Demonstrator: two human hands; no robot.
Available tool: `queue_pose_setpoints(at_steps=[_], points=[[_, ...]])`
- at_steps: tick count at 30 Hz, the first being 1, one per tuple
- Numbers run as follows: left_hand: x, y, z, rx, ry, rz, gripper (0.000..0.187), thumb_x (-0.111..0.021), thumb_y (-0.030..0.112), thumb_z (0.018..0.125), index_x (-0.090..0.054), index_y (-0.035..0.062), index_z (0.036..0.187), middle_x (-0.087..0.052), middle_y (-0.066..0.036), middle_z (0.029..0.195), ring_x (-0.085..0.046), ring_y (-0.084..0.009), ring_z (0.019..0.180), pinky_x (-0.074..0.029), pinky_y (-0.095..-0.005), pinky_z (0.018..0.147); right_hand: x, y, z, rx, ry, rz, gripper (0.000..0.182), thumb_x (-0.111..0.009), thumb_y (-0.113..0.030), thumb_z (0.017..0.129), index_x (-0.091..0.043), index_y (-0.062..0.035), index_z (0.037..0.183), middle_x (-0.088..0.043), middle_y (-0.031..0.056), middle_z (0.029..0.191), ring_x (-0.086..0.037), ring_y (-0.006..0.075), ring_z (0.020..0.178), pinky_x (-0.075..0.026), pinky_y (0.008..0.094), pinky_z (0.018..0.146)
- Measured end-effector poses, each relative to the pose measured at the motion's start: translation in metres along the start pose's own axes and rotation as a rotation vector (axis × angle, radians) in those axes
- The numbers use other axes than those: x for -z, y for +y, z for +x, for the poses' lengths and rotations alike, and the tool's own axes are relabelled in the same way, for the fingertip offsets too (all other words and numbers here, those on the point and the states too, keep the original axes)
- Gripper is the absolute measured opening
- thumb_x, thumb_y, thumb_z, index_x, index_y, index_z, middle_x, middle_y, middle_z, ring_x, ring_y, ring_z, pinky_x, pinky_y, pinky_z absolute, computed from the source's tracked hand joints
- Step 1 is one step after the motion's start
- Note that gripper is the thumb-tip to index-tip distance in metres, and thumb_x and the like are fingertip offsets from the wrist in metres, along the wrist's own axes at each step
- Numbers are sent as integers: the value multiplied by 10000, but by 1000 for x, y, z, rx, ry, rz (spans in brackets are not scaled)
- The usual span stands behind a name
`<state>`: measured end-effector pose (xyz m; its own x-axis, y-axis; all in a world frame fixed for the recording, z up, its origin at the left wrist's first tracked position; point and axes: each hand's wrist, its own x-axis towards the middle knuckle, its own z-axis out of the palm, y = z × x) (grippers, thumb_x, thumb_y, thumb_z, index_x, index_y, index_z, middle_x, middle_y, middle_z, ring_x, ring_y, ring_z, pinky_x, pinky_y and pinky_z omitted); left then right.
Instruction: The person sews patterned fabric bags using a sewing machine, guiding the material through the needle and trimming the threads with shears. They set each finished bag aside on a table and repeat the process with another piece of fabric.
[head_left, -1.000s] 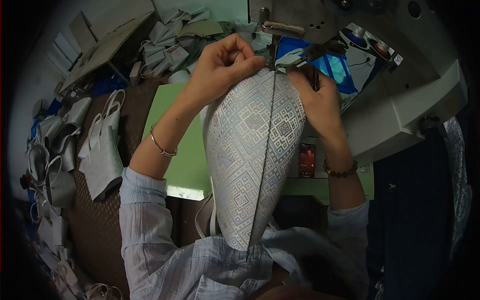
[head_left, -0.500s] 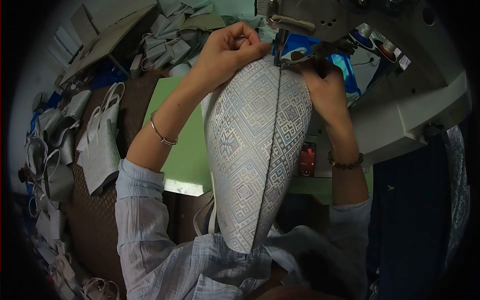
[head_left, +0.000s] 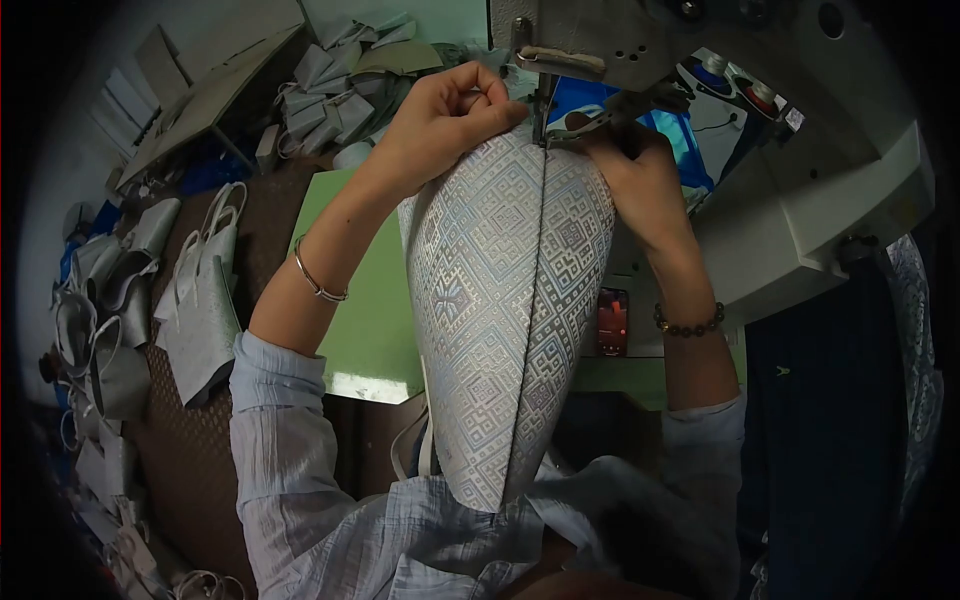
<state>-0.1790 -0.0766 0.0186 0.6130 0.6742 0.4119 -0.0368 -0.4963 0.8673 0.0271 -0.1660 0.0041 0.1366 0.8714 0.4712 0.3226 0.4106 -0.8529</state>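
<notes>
- The big grey-white industrial sewing machine [head_left: 800, 200] is standing over the work at the upper right, and its needle and presser foot [head_left: 545, 105] are sitting on the top end of the seam.
- The silver and pale blue bag shell of woven fabric with a geometric pattern [head_left: 480, 300] is hanging from the needle area down to the person's lap, with a dark centre seam [head_left: 530, 320] running along its whole length.
- Compared with half a second ago, the shell is sitting a little lower and more to the left in the view, and the top end is still under the foot; I judge that the sewing is only at the very end of the seam, or is just being positioned there.
- The flat green bench [head_left: 370, 300] is lying under the left forearm, and a pile of finished silver bags with handles [head_left: 190, 290] is lying on the floor at the left.
- The left hand [head_left: 445, 115] is curled closed, its fingers pinching the top edge of the shell just left of the needle.
- The right hand [head_left: 645, 170] is pressing the shell's right side beside the foot; its fingers are bent on the fabric, partly hidden by the machine.
- A small dark phone with a red screen [head_left: 612, 322] is lying on the bench near the right wrist.
</notes>
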Motion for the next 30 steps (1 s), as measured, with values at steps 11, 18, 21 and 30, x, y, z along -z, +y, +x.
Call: queue_pose_setpoints(at_steps=[11, 18, 21, 30], points=[[20, -68, 33, -1, -402, 267, 427, -602, 243, 948, -554, 48, 1325, -655, -57, 1182, -610, -207, 1114, -444, -330, 1031, 39, 13, 6, 41, 3, -279, 343, -663, -272, 883, -628, -19, 1113, -662, 128, 962, -631, 195, 798, -506, 322, 725], [-23, -118, 87, -95, -298, 374, 299, -585, 227, 931, -639, 57, 1172, -672, -152, 1053, -640, -307, 955, -498, -378, 860, 56, 22, -1, 214, -161, -492, 360, -626, -227, 913, -577, -67, 1231, -584, 153, 1153, -627, 296, 971, -519, 356, 807], [-14, -156, 101, -511, 23, 994, 216, -575, 234, 949, -668, 55, 1025, -682, -123, 935, -654, -265, 866, -511, -353, 746, 47, 16, 2, 432, -86, -591, 314, -636, -169, 872, -603, -69, 1167, -589, 138, 1080, -622, 323, 938, -519, 382, 797], [-5, -156, 103, -300, -239, 582, 245, -591, 134, 853, -689, 111, 1077, -686, -93, 944, -654, -273, 853, -509, -353, 721, 18, 43, 30, 590, -245, -741, 347, -594, -104, 850, -594, -103, 1197, -655, 144, 1077, -638, 337, 975, -537, 422, 830]])
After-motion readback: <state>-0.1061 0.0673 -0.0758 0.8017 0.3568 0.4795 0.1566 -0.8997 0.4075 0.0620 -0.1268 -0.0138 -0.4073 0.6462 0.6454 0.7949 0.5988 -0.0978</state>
